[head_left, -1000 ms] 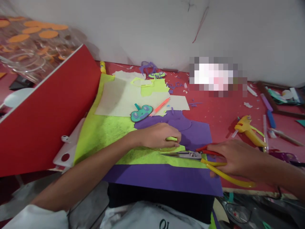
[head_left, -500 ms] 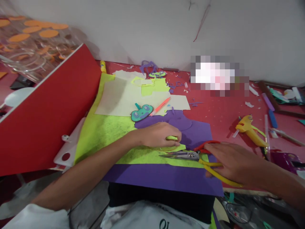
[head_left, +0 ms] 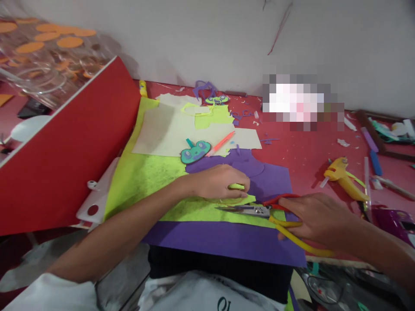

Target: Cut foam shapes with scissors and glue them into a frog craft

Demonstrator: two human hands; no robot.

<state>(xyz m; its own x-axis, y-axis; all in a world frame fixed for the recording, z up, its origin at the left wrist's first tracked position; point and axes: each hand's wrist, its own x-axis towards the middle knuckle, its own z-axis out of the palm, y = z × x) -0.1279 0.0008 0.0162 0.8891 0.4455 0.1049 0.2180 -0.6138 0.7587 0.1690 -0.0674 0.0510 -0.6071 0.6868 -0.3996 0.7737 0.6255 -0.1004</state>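
Observation:
My left hand (head_left: 218, 182) rests on a lime-green foam sheet (head_left: 145, 181), fingers curled around a small lime-green piece (head_left: 236, 187). My right hand (head_left: 316, 218) lies over the red and yellow handles of a pair of scissors (head_left: 259, 211) whose closed blades point left along the green sheet's lower edge. A purple sheet (head_left: 227, 239) lies under both, reaching toward me. Beyond my left hand sit a teal and purple foam cut-out (head_left: 194, 152) and an orange pen (head_left: 221, 144) on cream paper (head_left: 162, 131).
A red board (head_left: 65, 147) leans at the left over a white device (head_left: 95, 201). A yellow glue gun (head_left: 343, 177), pens and sticks lie at the right on the red table (head_left: 301, 155). Paper scraps litter the back by the white wall.
My right hand has slid a little left and settled on the scissor handles. The left hand keeps its place on the green sheet.

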